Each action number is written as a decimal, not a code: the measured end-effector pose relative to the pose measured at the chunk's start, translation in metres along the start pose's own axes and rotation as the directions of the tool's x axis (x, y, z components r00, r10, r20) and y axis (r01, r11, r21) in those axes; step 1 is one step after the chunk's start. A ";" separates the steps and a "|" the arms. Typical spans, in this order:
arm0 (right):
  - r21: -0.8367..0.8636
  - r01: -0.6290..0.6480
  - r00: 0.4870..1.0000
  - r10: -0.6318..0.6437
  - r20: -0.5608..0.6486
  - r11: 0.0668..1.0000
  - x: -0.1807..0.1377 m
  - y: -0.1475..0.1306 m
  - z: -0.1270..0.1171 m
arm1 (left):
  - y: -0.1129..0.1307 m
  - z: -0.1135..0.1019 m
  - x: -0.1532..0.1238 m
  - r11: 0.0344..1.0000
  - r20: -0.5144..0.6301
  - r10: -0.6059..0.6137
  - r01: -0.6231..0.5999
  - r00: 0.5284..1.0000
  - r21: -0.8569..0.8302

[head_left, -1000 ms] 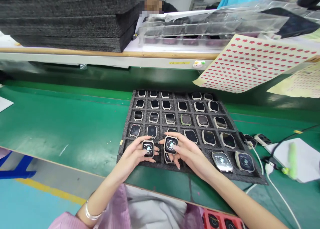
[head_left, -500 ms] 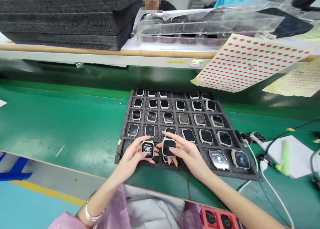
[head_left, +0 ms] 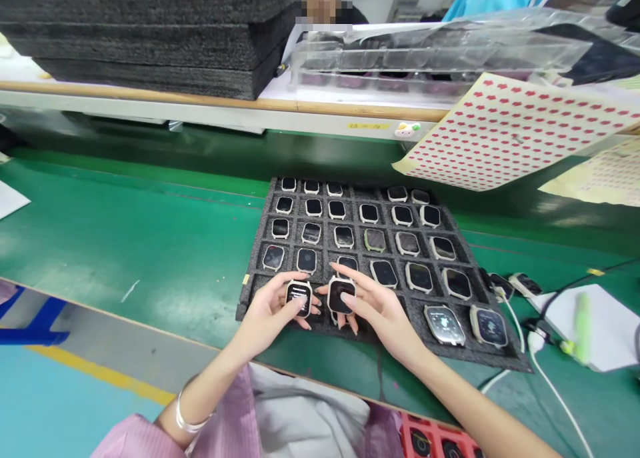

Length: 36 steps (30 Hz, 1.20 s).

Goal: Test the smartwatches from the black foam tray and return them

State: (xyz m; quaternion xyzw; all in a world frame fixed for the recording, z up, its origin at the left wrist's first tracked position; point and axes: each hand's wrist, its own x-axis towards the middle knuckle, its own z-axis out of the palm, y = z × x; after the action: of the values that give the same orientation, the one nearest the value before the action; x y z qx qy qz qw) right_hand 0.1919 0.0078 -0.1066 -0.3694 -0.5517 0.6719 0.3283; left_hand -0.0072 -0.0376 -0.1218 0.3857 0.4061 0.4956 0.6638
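One lit watch (head_left: pixel 299 299) is gripped in the left hand (head_left: pixel 270 306), thumb over its screen, at lower centre of the frame; just beside it, the right hand (head_left: pixel 384 306) grips a dark watch (head_left: pixel 341 293). The tray (head_left: pixel 517 361) lies beneath, spanning centre to lower right. At its lower right, a bright watch (head_left: pixel 445 325) and an end watch (head_left: pixel 489 326) are lit; most other watches (head_left: pixel 311 233) look dark, so much seems left, though nothing marks any finished.

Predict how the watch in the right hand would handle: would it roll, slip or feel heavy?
The watch would probably slide rather than roll, given its squarish outline. Its glossy screen looks slippery, perhaps fragile if dropped. It is probably light, since the right hand supports it with thumb and fingers.
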 end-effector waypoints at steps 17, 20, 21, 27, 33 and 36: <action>0.164 -0.083 0.997 0.081 0.018 0.983 -0.002 -0.003 -0.014 | 0.011 -0.011 -0.007 0.997 -0.092 0.036 -0.030 0.995 0.075; 0.160 -0.064 0.998 0.067 -0.011 0.985 -0.002 -0.002 -0.015 | 0.013 -0.010 -0.006 0.991 -0.136 0.046 -0.028 0.990 0.129; 0.169 -0.062 0.998 0.064 -0.007 0.984 -0.002 -0.002 -0.015 | 0.013 -0.008 -0.006 0.989 -0.146 0.049 -0.027 0.988 0.147; 0.262 -0.085 0.996 0.072 0.060 0.961 -0.003 -0.002 -0.010 | 0.005 0.007 -0.005 0.965 -0.119 0.026 0.006 0.993 0.263; 0.280 -0.111 0.993 0.097 0.065 0.954 -0.003 -0.003 -0.009 | 0.003 0.015 -0.005 0.961 -0.080 0.019 0.004 0.997 0.278; 0.273 -0.113 0.992 0.095 0.078 0.955 -0.003 -0.001 -0.010 | 0.001 0.015 -0.004 0.944 -0.091 0.035 -0.003 0.995 0.329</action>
State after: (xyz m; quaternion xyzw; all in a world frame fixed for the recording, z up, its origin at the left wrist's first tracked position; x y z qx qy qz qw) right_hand 0.2020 0.0109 -0.1070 -0.3267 -0.4423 0.7703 0.3229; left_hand 0.0054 -0.0434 -0.1150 0.4708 0.5104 0.4453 0.5653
